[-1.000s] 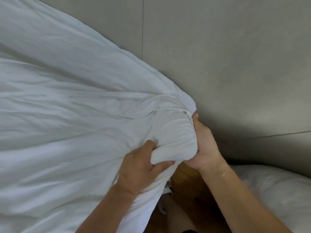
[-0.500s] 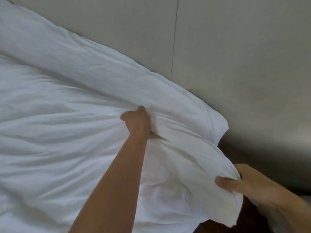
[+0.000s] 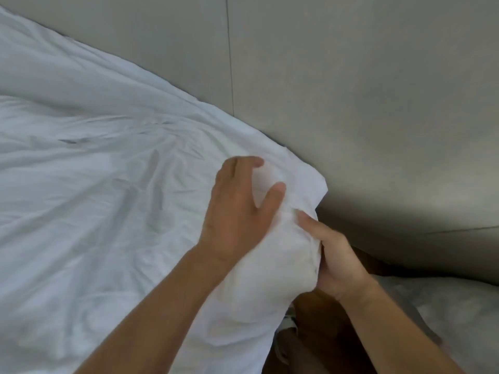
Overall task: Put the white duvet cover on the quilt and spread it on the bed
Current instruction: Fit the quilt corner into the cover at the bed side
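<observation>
Duvet cover [image 3: 94,184], white and creased, lies spread over the bed, its corner bunched between both hands against the grey padded wall [image 3: 378,103]. Right hand [image 3: 337,260] grasps that corner, fingers curled around the fabric edge. Left hand [image 3: 237,214] rests on top just beside it, fingers loosely spread, grasping nothing. Below the right wrist, a pale pillow [image 3: 453,319]; dark wood floor [image 3: 318,333] between.

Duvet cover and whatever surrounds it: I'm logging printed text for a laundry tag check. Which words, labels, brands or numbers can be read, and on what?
None: no readable text on the white duvet cover, the grey wall panels, the left hand or the right hand.
</observation>
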